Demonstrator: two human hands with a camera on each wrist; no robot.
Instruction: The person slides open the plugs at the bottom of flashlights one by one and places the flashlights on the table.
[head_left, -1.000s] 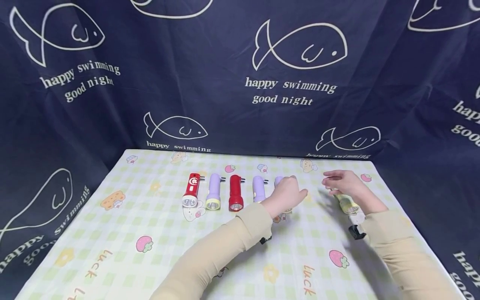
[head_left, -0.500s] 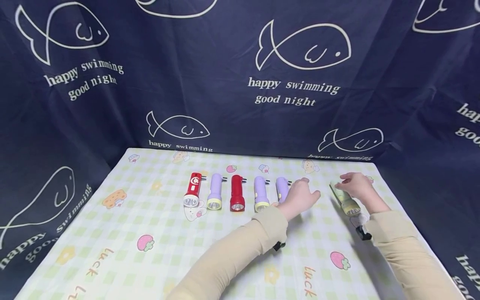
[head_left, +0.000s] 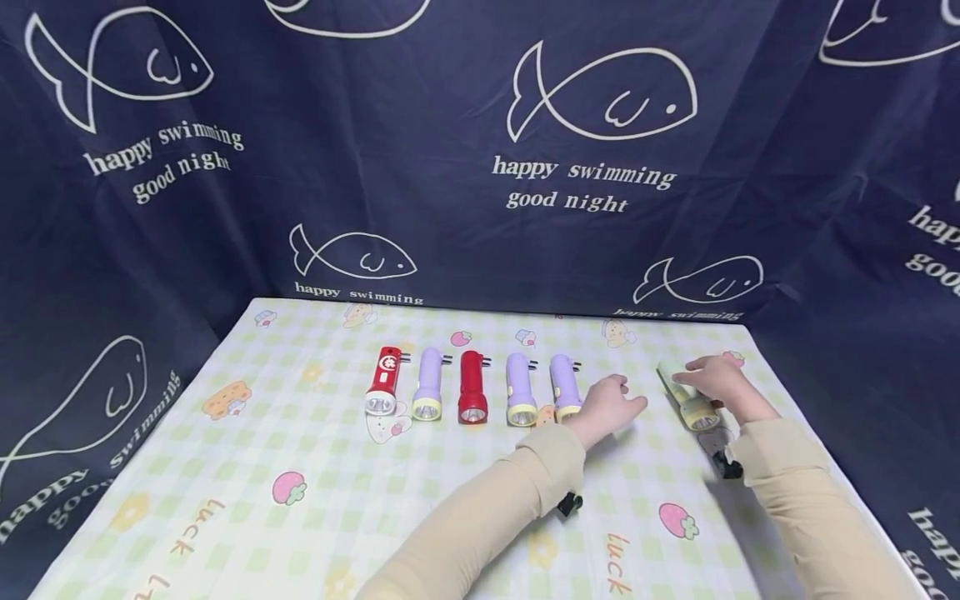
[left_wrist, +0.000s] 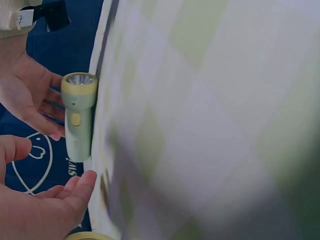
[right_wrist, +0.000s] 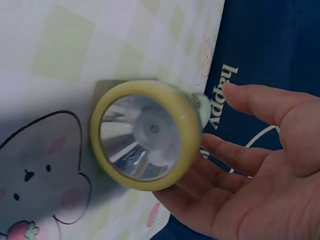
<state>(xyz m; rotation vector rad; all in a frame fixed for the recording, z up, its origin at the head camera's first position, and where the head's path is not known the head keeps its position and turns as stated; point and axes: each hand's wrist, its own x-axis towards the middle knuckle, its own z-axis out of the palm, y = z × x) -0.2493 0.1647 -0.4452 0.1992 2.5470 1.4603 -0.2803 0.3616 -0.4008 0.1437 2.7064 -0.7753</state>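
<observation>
A pale green flashlight (head_left: 685, 397) with a yellow head rim lies at the right of the table, its lens toward me. Beside it is my right hand (head_left: 726, 385). The right wrist view shows that hand's fingers (right_wrist: 220, 172) along the flashlight's side, with the thumb apart from it; contact is hard to tell. My left hand (head_left: 606, 410) hovers with loose, empty fingers between the green flashlight and the rightmost lavender flashlight (head_left: 564, 377). The left wrist view shows the green flashlight (left_wrist: 78, 120) between both hands.
Left of my hands, a row holds a red-and-white flashlight (head_left: 385, 375), a lavender one (head_left: 430, 375), a red one (head_left: 472, 379) and another lavender one (head_left: 519, 382), plug prongs pointing right. A checked cloth (head_left: 360, 517) covers the table; a dark fish-print curtain (head_left: 465, 108) stands behind.
My left hand has moved right, off the rightmost lavender flashlight, which now shows. My right hand has shifted right and nearer, uncovering more of the green flashlight.
</observation>
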